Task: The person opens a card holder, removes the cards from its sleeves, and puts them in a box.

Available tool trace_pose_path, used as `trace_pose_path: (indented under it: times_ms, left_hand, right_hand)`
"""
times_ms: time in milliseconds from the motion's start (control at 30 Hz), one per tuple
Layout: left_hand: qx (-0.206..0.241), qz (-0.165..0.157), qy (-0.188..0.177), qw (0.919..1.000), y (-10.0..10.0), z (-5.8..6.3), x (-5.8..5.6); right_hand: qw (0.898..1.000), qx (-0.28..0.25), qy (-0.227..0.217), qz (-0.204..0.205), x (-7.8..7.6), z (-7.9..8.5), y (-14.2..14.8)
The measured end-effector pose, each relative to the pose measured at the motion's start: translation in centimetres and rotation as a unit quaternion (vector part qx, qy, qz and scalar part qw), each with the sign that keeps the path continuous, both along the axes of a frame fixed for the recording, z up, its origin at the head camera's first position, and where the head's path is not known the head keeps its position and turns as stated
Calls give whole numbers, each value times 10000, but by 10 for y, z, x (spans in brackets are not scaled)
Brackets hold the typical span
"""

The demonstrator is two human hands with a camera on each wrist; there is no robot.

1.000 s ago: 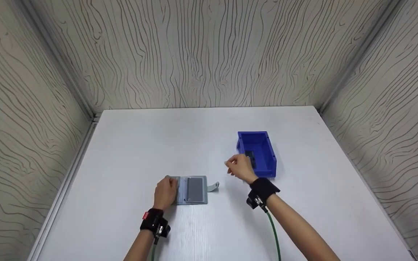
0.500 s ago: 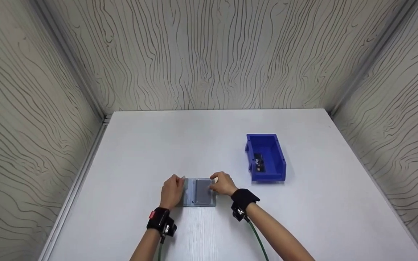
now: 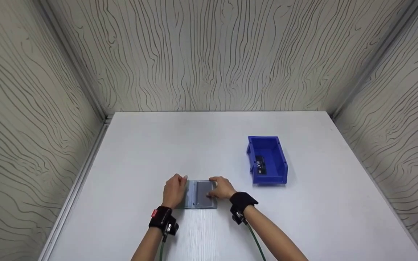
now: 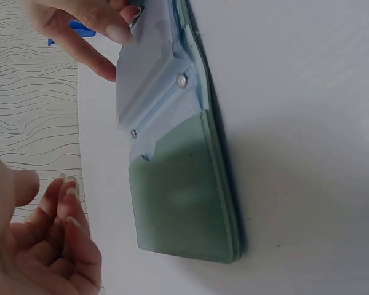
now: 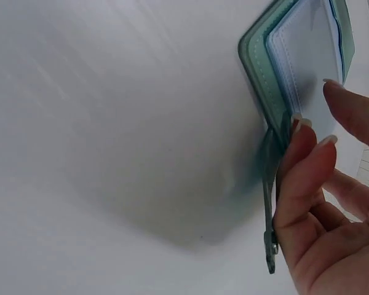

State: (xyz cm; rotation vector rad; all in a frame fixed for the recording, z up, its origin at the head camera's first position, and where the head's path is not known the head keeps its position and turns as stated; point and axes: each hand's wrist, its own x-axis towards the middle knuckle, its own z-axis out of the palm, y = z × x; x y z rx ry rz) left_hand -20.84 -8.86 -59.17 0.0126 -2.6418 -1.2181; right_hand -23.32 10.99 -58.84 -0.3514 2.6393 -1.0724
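Observation:
A light green card holder (image 4: 184,196) lies spread open on the white table, with clear plastic sleeves (image 3: 203,194) on its right half. Two metal studs show along its middle in the left wrist view. My left hand (image 3: 173,190), fingers loosely curled and holding nothing, is beside the left cover. At the right edge is my right hand (image 3: 224,188), thumb and index finger spread apart over the sleeves. In the right wrist view its other fingers are bent close to the strap (image 5: 269,203), which has a metal snap. My right hand hides the strap in the head view.
A blue plastic bin (image 3: 272,159) stands to the right, behind my right hand. Inside it, against the left wall, is a black card (image 3: 261,165) printed "VIP". Wood-grain panels (image 3: 209,54) enclose the table at the back and both sides.
My right hand has moved left from beside the bin to the card holder's right edge, and its thumb and index finger have spread. My left hand stays beside the left cover.

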Motion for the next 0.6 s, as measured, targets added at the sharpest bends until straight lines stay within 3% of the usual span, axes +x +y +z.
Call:
trace_pose_path:
  times_ms: [367, 600]
  left_hand:
    - [-4, 12, -365, 9993, 4, 1, 1]
    - [-196, -317, -421, 9984, 8, 0, 1]
  right_hand:
    - [9998, 24, 218, -7, 1, 1, 1]
    - [9990, 162, 412, -99, 1, 3, 0]
